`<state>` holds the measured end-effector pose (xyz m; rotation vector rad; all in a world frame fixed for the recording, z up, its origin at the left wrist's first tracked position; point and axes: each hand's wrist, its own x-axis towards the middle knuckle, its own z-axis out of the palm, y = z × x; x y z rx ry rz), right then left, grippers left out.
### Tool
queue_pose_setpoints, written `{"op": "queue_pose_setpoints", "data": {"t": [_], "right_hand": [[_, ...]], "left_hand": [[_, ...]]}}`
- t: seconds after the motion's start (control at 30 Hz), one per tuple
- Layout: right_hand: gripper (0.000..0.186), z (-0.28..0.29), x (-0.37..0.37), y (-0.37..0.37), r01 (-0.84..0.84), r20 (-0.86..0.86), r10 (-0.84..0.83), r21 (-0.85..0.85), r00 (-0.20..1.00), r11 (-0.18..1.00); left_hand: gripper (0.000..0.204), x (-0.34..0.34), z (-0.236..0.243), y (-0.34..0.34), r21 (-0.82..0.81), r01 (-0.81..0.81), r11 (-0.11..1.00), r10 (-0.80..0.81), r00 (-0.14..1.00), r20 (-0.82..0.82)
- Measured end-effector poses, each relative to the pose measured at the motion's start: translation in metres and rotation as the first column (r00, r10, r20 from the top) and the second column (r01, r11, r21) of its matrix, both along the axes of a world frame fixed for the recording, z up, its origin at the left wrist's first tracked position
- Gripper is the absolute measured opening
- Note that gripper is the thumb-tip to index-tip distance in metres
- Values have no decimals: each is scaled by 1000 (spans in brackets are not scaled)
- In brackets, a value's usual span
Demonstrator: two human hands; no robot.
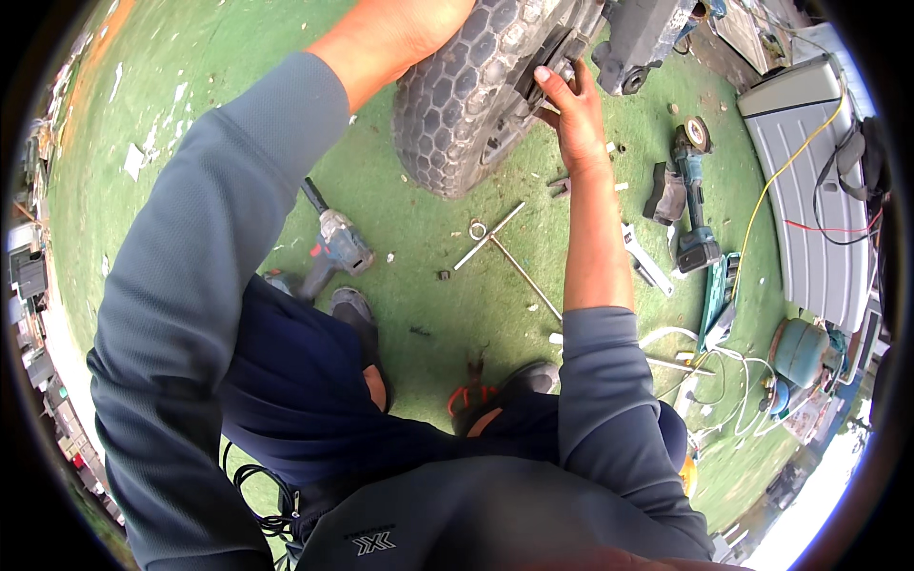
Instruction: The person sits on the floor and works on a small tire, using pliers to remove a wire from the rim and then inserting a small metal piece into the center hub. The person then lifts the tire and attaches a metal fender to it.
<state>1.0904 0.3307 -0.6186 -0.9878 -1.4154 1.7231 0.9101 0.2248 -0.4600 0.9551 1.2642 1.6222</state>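
Observation:
A small wheel with a worn, hexagon-patterned tyre (455, 109) stands at the top, beside a dark metal fork or frame part (643, 43). My left hand (409, 27) lies against the tyre's upper left side; its fingers are cut off by the frame's edge or hidden behind the rubber. On the wheel's right side, my right hand (577, 112) grips at the dark hub (550, 67), thumb and fingers bent around its edge. What the fingertips touch there is partly hidden.
On the green floor lie a cordless power tool (338, 246), a T-handle wrench (514, 264), an adjustable wrench (647, 261), an angle grinder (693, 186) and red-handled pliers (470, 392). A grey case (809, 181), yellow cable (773, 181) and teal tank (800, 350) stand at right.

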Motion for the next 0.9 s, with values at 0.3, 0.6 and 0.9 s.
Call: {"op": "queue_pose_setpoints", "data": {"t": [0.3,0.6,0.9], "right_hand": [[77,-33,22,6,-79,-216,72,-22,974,997],[68,-42,25,4,-144,-413,93,-93,906,985],[77,-60,37,11,-210,-598,-7,-292,801,933]], "left_hand": [[43,3,4,-5,-6,17,1000,-17,999,-51],[44,0,-5,1,-55,-18,998,20,999,38],[45,2,2,1,-81,-9,997,7,999,-31]]}}
